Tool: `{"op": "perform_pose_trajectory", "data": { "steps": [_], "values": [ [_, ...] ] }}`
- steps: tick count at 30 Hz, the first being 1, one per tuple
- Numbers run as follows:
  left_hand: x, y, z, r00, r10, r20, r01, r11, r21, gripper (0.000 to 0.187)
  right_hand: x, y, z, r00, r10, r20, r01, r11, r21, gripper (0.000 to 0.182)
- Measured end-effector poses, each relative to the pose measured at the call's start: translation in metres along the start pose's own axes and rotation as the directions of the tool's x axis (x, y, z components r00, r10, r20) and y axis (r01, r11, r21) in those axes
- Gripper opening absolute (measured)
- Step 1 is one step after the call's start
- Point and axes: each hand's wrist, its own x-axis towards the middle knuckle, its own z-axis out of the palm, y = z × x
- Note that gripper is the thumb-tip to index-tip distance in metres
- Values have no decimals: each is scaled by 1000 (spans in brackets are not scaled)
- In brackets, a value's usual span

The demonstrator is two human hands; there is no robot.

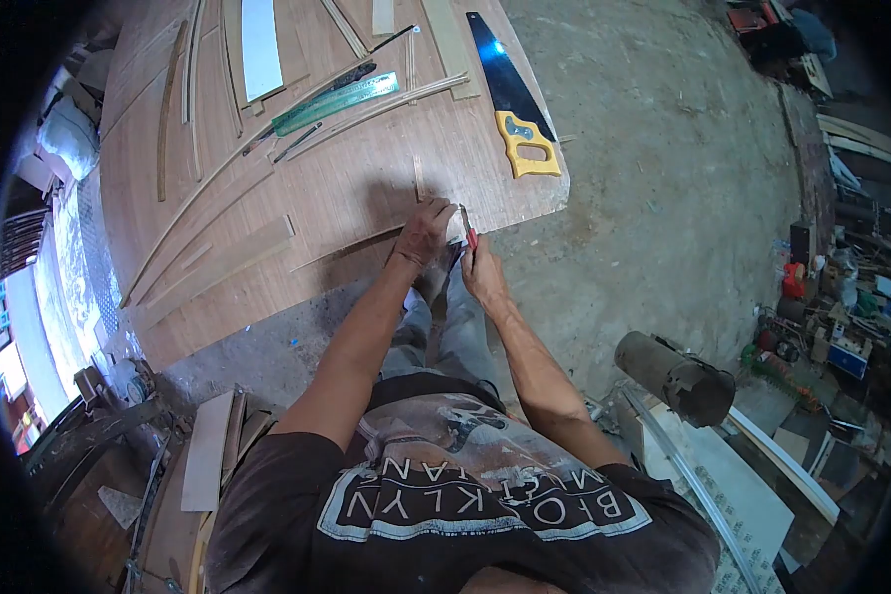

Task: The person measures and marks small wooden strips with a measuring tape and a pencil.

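Note:
At the near edge of the wooden table [366,148], my left hand [425,232] is closed, pinching a thin wooden strip [419,176] whose end sticks out beyond the fingers. A small white piece [455,228] shows beside those fingertips. Just to the right, my right hand [482,274] wraps round a red-handled knife [472,239], its narrow blade pointing away from me, close to the white piece. Under my left wrist a longer thin strip [342,249] lies along the table edge.
A handsaw with a yellow handle [511,144] lies at the table's right side. Further back are a green ruler [337,103], pens and several wooden strips. On the floor at right stands a dark metal cylinder [673,376], near scattered boards and clutter.

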Motion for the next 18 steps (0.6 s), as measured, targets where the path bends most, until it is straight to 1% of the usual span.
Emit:
{"op": "perform_pose_trajectory", "data": {
  "steps": [3,5,8,10,15,18],
  "values": [
    [0,0,0,1000,8,1,-8,1000,17,29,3,7,4,1000,-11,5,11,1000,-26,23],
    [0,-1,1,1000,23,-5,-23,999,34,29,3,12,10,996,-82,-38,81,996,-41,22],
    [-4,-1,2,1000,9,17,-10,999,41,31,5,16,14,992,-109,-55,105,992,-74,20],
    [-2,1,0,999,-19,35,17,999,47,32,4,14,15,993,-106,-60,101,992,-78,20],
    [-5,-1,4,1000,-21,23,20,998,62,32,5,12,13,996,-78,-37,74,994,-85,21],
    [-4,-2,5,1000,-11,22,9,995,96,32,4,10,14,992,-102,-71,96,992,-84,21]
  ]
}}
